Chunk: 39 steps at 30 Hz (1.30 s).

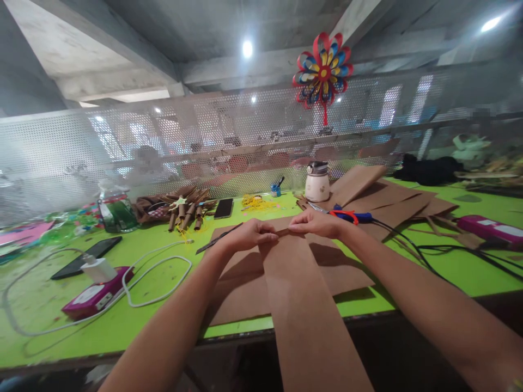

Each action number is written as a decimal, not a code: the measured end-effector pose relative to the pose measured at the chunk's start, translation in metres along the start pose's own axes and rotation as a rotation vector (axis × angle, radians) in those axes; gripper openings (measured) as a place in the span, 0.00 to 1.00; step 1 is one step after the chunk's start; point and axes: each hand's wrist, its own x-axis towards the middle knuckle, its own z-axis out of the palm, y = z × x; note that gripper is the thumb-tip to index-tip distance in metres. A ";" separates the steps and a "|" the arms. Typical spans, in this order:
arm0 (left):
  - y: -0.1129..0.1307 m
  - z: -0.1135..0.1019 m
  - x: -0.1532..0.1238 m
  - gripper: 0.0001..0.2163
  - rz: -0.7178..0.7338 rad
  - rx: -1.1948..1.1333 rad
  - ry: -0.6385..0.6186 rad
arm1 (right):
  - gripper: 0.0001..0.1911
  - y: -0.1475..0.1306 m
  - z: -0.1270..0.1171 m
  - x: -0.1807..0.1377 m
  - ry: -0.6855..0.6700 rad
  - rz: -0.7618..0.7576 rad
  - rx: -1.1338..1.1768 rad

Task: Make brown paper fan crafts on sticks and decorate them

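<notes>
A long strip of brown kraft paper (302, 294) runs from my hands down over the table's front edge. My left hand (255, 234) pinches the left corner of its far end, fingers closed. Its right corner is pinched in my right hand (308, 222), and the end looks folded or rolled between them. Beneath the strip lie more brown paper sheets (241, 294). A dark, thin blade-like tool (216, 239) rests just left of my left hand. Scissors with orange handles (349, 216) and a blue-handled tool with a black cord (363, 216) lie behind my right hand.
Rolled brown paper sticks (188, 215), a phone (224, 208), yellow string (259, 203) and a white bottle (317, 182) stand along the back. Left are a purple power strip (96, 294) and a white cable (190, 267). Another purple power strip (492, 231) is right. A perforated screen (229, 125) borders the table.
</notes>
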 end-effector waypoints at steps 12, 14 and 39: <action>0.004 -0.013 -0.010 0.13 0.035 -0.218 -0.095 | 0.15 0.004 -0.002 0.000 0.159 0.014 0.451; 0.007 -0.013 -0.012 0.13 0.055 -0.278 -0.071 | 0.15 0.005 0.000 0.001 0.190 -0.006 0.622; -0.001 0.025 0.005 0.10 0.038 -1.028 -0.158 | 0.09 -0.020 0.006 0.002 0.045 -0.300 0.385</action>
